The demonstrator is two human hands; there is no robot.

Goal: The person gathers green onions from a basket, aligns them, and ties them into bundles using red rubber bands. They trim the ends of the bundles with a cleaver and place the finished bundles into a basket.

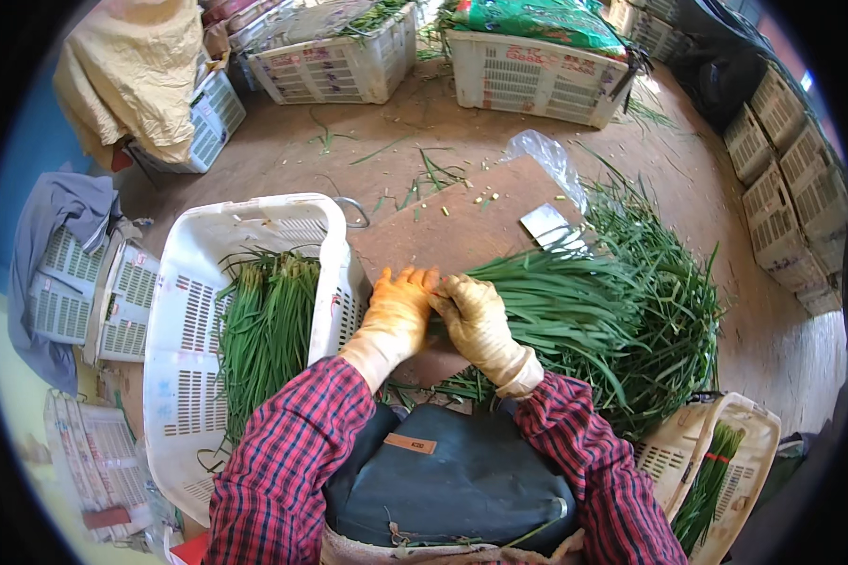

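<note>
A bunch of long green leaves, which look like garlic chives [565, 296], spreads rightward from my hands. My left hand [399, 307], in an orange-stained work glove, is closed around its stem end, which is mostly hidden. Against it, fingertips curled and touching the left glove, is my right hand [480, 325] in a pale glove. A speck of red shows between the fingers; what it belongs to is too small to tell. Beneath lies a brown board [431, 233] with cut stem bits. A white plastic crate [177, 395] at the left holds bundled chives [272, 332].
A heap of loose leaves [678, 304] lies right of the board, near a clear plastic bag [548, 162] and a shiny flat piece [551, 226]. A smaller crate [749, 417] holds a red-banded bundle [714, 466]. Large crates [537, 81] stand ahead; others are stacked right [770, 205].
</note>
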